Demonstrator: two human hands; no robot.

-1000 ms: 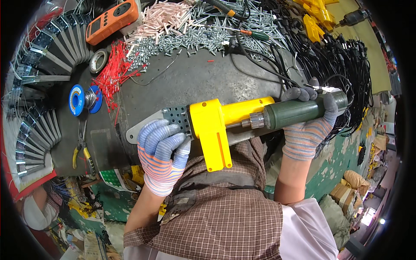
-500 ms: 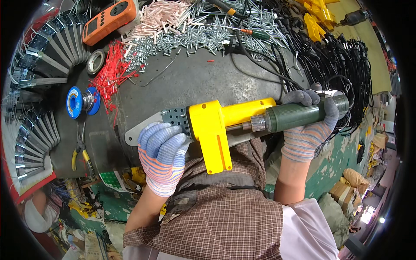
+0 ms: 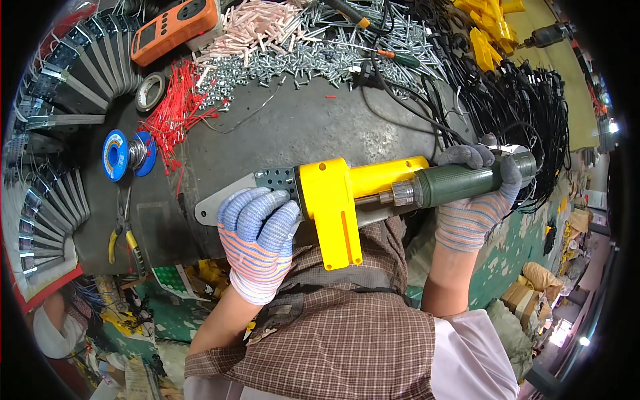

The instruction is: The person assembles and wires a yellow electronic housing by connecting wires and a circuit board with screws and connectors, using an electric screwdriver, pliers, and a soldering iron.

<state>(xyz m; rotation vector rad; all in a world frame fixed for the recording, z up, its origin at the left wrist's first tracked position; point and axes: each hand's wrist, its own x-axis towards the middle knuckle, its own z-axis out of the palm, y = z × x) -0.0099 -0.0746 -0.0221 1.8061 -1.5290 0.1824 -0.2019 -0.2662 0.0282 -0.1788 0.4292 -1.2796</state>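
My left hand (image 3: 257, 237), in a striped glove, is closed around the metal end of a yellow plastic tool body (image 3: 327, 207). That end has a perforated grey metal guard (image 3: 277, 177) and a flat rounded plate (image 3: 215, 205) with a hole near its tip. My right hand (image 3: 480, 200), gloved too, grips a dark green electric screwdriver (image 3: 460, 185), thumb and fingers wrapped round its barrel. The screwdriver lies nearly level, its shaft pointing left against the right side of the yellow body; the bit's very tip is hidden there.
Beyond the hands lie piles of screws (image 3: 327, 63), pale sleeves (image 3: 260, 30) and red-tipped wires (image 3: 173, 107). A solder spool (image 3: 115, 155), pliers (image 3: 125, 233) and a tape roll (image 3: 151, 92) sit left. Black cords (image 3: 520, 100) heap at the right; an orange meter (image 3: 175, 30) stands back left.
The yellow tool body and my left hand have shifted slightly right. My left fingers have moved a little on the metal end; the screwdriver stays against the body.
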